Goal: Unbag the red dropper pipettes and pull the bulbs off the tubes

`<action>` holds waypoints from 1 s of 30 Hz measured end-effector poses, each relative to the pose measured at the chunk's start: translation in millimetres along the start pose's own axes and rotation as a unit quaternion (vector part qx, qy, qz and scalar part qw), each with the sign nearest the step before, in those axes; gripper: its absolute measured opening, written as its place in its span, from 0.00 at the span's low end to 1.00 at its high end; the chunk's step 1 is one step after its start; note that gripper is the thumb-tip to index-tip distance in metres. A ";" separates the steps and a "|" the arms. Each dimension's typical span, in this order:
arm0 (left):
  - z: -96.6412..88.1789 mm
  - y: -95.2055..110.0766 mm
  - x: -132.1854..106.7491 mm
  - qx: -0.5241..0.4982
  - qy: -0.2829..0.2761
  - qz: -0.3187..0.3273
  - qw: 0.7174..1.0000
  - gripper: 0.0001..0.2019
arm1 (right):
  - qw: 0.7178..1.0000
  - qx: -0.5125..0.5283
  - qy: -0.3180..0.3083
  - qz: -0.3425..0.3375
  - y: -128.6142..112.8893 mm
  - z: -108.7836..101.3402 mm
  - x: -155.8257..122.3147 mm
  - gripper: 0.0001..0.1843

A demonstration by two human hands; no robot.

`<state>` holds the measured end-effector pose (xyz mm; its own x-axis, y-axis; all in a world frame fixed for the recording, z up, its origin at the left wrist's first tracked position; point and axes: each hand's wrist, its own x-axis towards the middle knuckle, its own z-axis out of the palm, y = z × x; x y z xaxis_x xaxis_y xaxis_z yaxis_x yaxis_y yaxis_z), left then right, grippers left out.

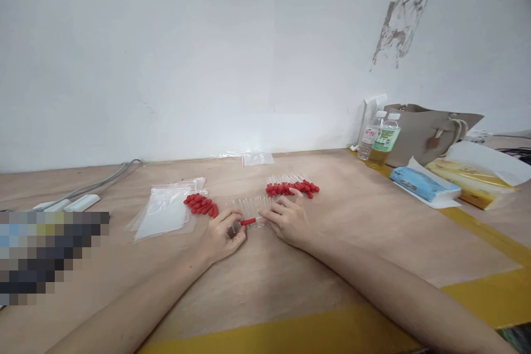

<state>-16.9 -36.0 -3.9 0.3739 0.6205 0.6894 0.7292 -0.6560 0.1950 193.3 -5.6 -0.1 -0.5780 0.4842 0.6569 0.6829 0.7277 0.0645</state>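
Observation:
Between my hands a red rubber dropper bulb (248, 222) meets the end of a clear glass tube (259, 219). My left hand (226, 234) pinches the bulb between thumb and fingers. The fingers of my right hand (289, 218) are closed on the tube. Just behind them, a row of loose glass tubes (249, 207) lies on the table. Loose red bulbs (199, 204) are heaped beyond my left hand. Past my right hand lies a group of glass droppers (290, 186) with red bulbs on their near ends.
Clear plastic bags (161, 213) lie at left, another bag (258, 159) by the wall. Power strips (83, 203) with a cable are at far left. On the right stand two bottles (375, 135), a handbag (427, 133) and tissue packs (425, 183). Yellow tape (290, 334) runs along the front edge.

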 end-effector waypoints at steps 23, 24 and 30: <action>2.0 9.0 12.1 0.016 -0.152 0.060 0.986 0.12 | 0.993 0.061 -0.012 -0.101 5.4 8.1 -13.5 0.15; 2.0 8.1 11.7 0.007 -0.157 0.058 0.986 0.12 | 0.993 0.056 -0.007 -0.108 5.3 8.3 -13.8 0.15; 1.2 5.5 9.2 -0.061 -0.174 0.057 0.981 0.12 | 0.985 0.019 0.047 -0.165 5.2 8.7 -13.4 0.12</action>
<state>-8.8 -33.4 2.6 0.6382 0.6352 0.4350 0.6048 -0.7632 0.2272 200.7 -4.1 -15.1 -0.7208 0.1730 0.6712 0.4463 0.8568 0.2584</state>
